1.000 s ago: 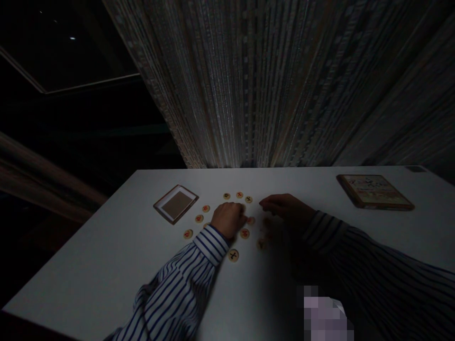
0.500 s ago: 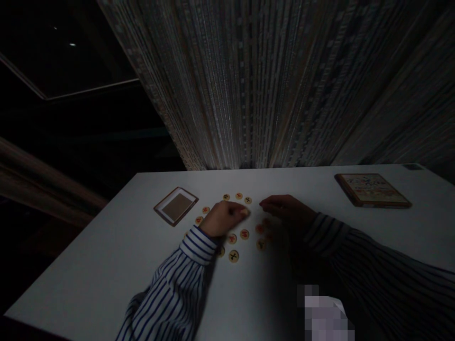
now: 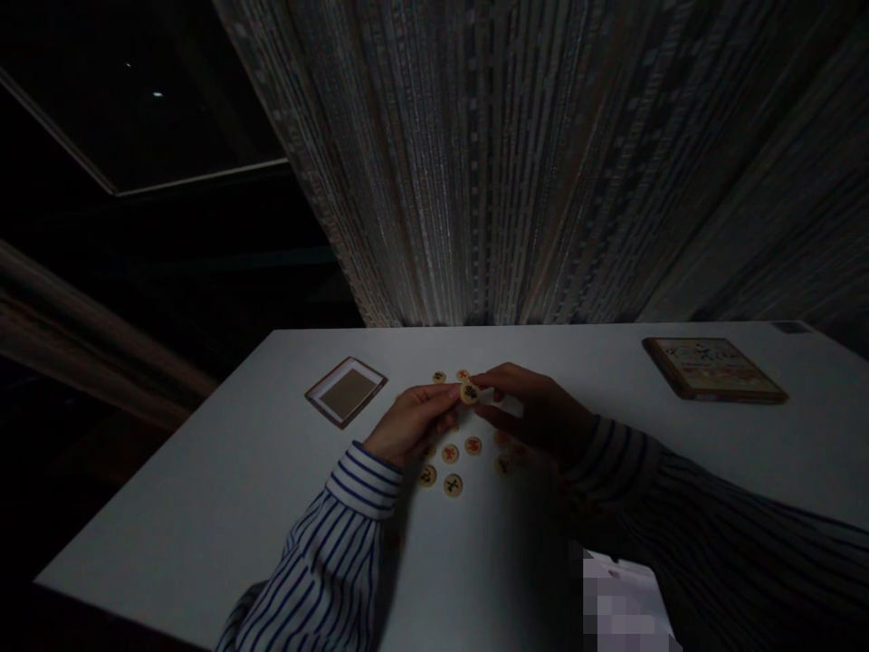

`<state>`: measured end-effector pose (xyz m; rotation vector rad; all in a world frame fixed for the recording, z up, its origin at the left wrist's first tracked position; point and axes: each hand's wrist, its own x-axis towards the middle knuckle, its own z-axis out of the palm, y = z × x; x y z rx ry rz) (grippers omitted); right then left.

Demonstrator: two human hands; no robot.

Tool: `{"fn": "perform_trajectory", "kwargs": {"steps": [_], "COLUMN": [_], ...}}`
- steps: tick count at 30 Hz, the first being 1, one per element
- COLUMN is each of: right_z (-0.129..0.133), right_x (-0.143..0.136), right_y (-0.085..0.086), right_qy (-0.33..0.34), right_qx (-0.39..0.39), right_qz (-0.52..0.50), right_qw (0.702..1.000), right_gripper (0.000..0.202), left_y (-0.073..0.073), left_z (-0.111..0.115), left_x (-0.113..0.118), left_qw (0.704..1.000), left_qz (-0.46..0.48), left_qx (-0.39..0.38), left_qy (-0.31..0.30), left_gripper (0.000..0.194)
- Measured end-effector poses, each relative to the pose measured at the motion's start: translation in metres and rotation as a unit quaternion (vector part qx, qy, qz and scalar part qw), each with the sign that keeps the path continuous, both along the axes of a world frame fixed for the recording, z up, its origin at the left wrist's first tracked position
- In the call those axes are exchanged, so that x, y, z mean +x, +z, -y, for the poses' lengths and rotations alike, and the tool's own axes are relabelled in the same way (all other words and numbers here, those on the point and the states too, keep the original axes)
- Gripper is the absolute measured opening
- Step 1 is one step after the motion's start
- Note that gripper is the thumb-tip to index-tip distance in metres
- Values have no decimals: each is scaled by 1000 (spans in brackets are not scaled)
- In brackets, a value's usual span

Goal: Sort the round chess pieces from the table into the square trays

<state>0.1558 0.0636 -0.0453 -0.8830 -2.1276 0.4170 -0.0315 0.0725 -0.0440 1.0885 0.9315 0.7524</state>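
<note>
My left hand point(image 3: 411, 418) pinches a round xiangqi piece point(image 3: 469, 393) between thumb and fingers, its dark character facing me. Close to that piece is my right hand point(image 3: 533, 403), thumb and forefinger apart on either side of it; whether a fingertip touches it I cannot tell. Several more round pieces lie flat below the hands, among them a red-marked one point(image 3: 473, 445) and a black-marked one point(image 3: 453, 485). Beyond the hands are another black-marked piece point(image 3: 439, 376) and a red-marked piece point(image 3: 463, 374). My left hand and right arm's shadow hide or darken others.
A shallow open box part point(image 3: 314, 405) lies left on the white table point(image 3: 224, 507). At the right is a flat printed box point(image 3: 716, 369). A string curtain point(image 3: 462, 181) hangs behind the far edge. A pale, pixelated item point(image 3: 628, 598) is at the bottom right.
My right hand has moved left to the piece in my left hand, its thumb and forefinger now spread. The held piece now shows its face. The view has shifted slightly.
</note>
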Motion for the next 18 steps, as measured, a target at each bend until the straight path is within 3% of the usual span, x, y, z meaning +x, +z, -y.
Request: {"fn": "perform_trajectory", "kwargs": {"steps": [5,10,14,18], "right_z": [1,-13,-30,-38], "right_x": [-3,5,7,-2], "right_y": [-1,-9,-20,-32], "right_qy": [-28,-106,-168,-175], "right_qx": [16,-69,-161,-172], "right_qz": [37,182,344,396], "right_qw": [999,975,910,885], "right_gripper": [24,28,31,29], "left_y": [-2,-8,-10,-7], "left_z": [4,2,2,1], "left_x": [4,0,-14,-35], "left_qw": [1000,981,922,845], "left_qz": [7,-153,-325,-450], "left_qx": [14,112,196,278], "left_qy": [0,50,77,85], "left_gripper": [36,30,33,34]}}
